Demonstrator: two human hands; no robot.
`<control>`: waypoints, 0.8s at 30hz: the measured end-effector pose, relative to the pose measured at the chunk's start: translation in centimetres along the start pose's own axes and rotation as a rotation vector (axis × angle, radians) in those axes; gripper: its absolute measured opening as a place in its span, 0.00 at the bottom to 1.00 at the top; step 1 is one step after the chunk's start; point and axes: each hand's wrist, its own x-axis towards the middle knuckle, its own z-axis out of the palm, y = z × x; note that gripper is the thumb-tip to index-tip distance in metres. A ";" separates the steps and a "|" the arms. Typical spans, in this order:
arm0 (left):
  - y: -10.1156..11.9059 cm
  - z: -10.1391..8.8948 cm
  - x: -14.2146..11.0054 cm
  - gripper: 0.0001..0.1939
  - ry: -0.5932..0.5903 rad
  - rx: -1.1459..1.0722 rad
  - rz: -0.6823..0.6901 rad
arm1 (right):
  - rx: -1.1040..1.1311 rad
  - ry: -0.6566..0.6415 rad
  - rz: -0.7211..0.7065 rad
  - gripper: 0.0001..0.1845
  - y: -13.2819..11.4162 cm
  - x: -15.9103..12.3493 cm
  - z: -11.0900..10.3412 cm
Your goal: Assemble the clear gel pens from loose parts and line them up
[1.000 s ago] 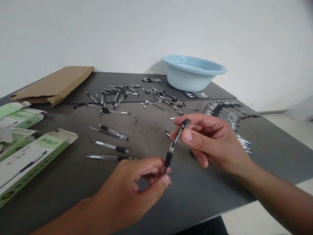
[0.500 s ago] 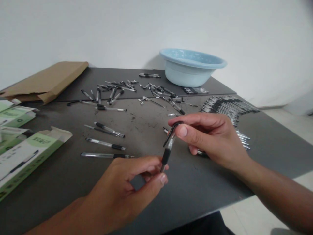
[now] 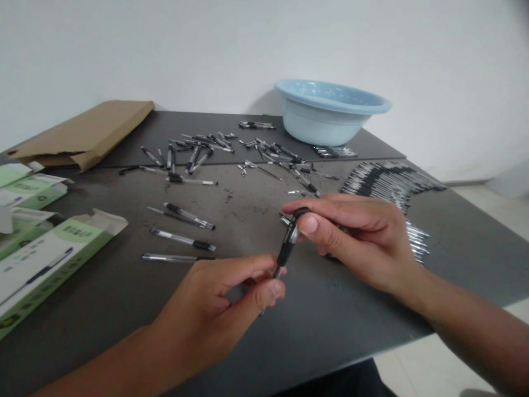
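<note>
A gel pen (image 3: 285, 251) with a clear barrel and black rubber grip is tilted between my two hands. My left hand (image 3: 223, 311) pinches its barrel between thumb and forefinger. Thumb and forefinger of my right hand (image 3: 359, 237) grip the black-topped cap (image 3: 298, 215) at the pen's upper end, its clip lying along the grip. The cap covers the tip, though my thumb hides part of it. Something dark shows below my right hand's curled fingers; what it is I cannot tell. Left of my hands lie several loose pens (image 3: 182, 239).
Pens and pen parts (image 3: 202, 146) are scattered toward the back. A long row of pens (image 3: 384, 179) lies at the right. The blue basin (image 3: 326, 121) stands near the wall. A brown paper bag (image 3: 86, 129) and green-white boxes (image 3: 61, 253) occupy the left of the grey table (image 3: 314, 331).
The cap has moved down over the pen's tip and now lines up with the barrel; before, it sat at an angle. The whole view has shifted slightly.
</note>
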 end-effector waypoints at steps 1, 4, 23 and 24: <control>-0.1 0.0 0.0 0.09 0.000 0.004 -0.004 | -0.013 -0.009 -0.008 0.11 0.1 -0.1 0.0; -0.2 0.0 0.1 0.11 -0.019 0.020 -0.009 | -0.009 -0.038 -0.006 0.11 0.2 -0.3 0.2; 0.1 -0.7 0.1 0.11 0.053 -0.191 0.013 | 0.231 -0.271 -0.034 0.14 1.6 -0.3 1.6; -0.1 -0.6 0.1 0.11 0.060 -0.219 0.002 | 0.233 -0.281 -0.006 0.11 1.4 -0.2 1.4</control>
